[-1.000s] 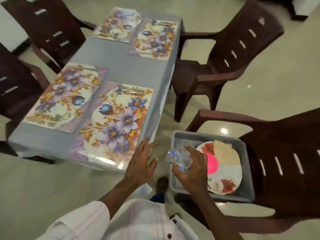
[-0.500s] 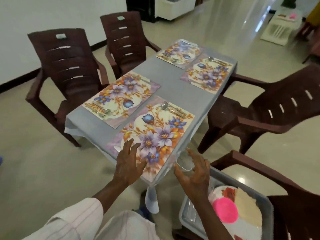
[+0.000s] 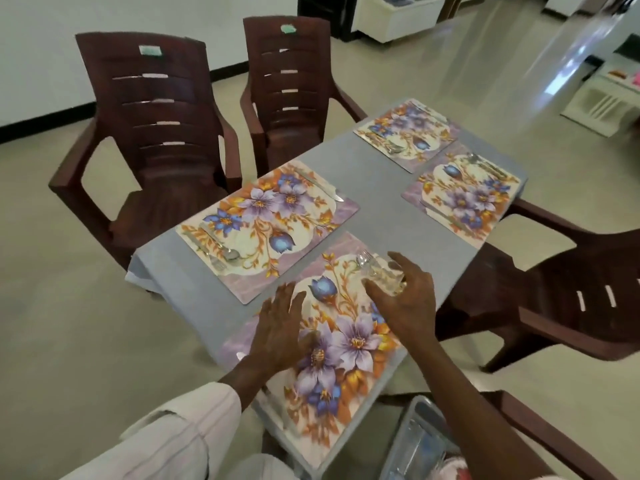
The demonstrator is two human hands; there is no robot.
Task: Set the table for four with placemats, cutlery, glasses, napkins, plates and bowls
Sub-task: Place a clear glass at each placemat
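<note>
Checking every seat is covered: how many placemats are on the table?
4: the nearest placemat lies under the left hand, the left placemat beside it, the far-left placemat and far-right placemat at the far end. None seems hidden.

four placemats (image 3: pixel 273 223) on table (image 3: pixel 377 181)

I stood in the dining area of what looked like a home: a small counter (image 3: pixel 375 192) under a grey cloth, four floral placemats (image 3: pixel 277 216) with cutlery (image 3: pixel 230 253) laid on them, brown plastic armchairs (image 3: pixel 152 98) drawn up around it, a polished pale floor (image 3: pixel 69 323), and a plain white wall (image 3: pixel 38 46) with dark skirting.
</note>
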